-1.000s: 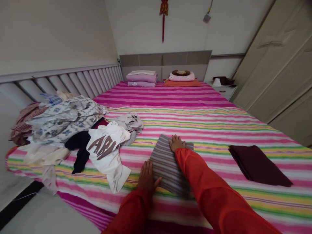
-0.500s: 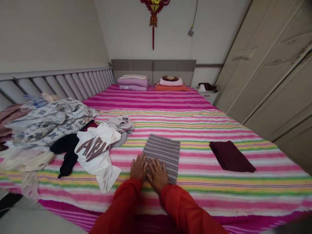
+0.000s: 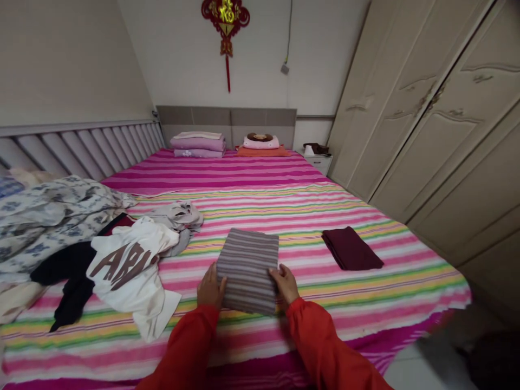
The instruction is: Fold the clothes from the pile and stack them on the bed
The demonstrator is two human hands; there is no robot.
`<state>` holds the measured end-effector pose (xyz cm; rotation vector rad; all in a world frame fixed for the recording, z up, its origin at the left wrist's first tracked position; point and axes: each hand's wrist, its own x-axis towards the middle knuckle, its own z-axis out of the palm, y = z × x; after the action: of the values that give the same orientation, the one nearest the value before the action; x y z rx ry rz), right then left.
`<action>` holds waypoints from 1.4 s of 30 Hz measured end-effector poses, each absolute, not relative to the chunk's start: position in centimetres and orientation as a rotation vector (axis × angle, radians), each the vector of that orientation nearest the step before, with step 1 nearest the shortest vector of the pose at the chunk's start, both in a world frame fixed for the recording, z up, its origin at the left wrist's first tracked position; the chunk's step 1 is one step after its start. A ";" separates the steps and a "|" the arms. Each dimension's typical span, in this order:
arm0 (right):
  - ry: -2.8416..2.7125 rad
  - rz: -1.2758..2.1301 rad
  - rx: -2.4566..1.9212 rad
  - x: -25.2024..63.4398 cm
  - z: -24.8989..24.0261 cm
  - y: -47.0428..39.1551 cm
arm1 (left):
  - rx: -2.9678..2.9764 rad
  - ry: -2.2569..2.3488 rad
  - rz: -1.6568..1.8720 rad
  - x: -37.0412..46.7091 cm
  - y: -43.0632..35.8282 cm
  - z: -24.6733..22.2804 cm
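Observation:
A folded grey striped cloth (image 3: 248, 266) lies on the striped bedsheet (image 3: 284, 211) near the bed's front edge. My left hand (image 3: 210, 287) grips its left side and my right hand (image 3: 284, 283) grips its right side, thumbs on top. Both arms wear red sleeves. A folded dark maroon garment (image 3: 351, 248) lies to the right, apart from my hands.
A heap of unfolded clothes lies at the left: a white shirt with brown letters (image 3: 130, 268), a black garment (image 3: 67, 271), a floral cloth (image 3: 52, 208), a grey piece (image 3: 179, 215). Folded bedding (image 3: 198, 144) and a pillow (image 3: 261, 142) sit by the headboard. Wardrobe doors (image 3: 439, 124) stand at right.
My hands moved from pressing flat on the striped cloth to gripping its two sides. The view has swung to the right and up.

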<state>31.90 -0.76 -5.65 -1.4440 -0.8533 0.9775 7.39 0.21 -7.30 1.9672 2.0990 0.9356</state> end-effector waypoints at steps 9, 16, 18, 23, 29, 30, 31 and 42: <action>-0.857 1.276 -1.194 29.9 -3.6 -1.1 | 1.060 1.798 0.864 6.7 1.7 -0.6; -0.939 1.505 -1.099 38.1 0.3 -3.9 | 0.699 1.082 0.700 11.0 -2.6 3.5; -0.993 1.582 -1.094 41.4 1.5 -5.7 | 0.673 0.971 0.637 13.4 -4.5 4.3; -1.045 1.660 -1.175 49.3 4.3 -8.1 | 0.755 0.807 0.609 20.6 -5.6 6.3; -1.153 1.322 -1.351 57.8 9.2 -4.9 | 0.816 0.744 0.646 30.4 0.1 10.2; -1.158 1.261 -1.367 59.2 10.2 -4.1 | 0.845 0.724 0.678 32.1 1.2 10.8; -1.158 1.202 -1.381 60.6 11.0 -3.4 | 0.871 0.702 0.714 33.7 2.1 11.1; -0.993 0.851 -1.653 69.9 2.8 0.1 | 0.832 0.917 0.733 45.7 3.4 0.3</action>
<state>69.89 0.13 2.81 -1.6529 -0.9929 0.8507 45.69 3.36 0.25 0.8323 0.9172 0.7328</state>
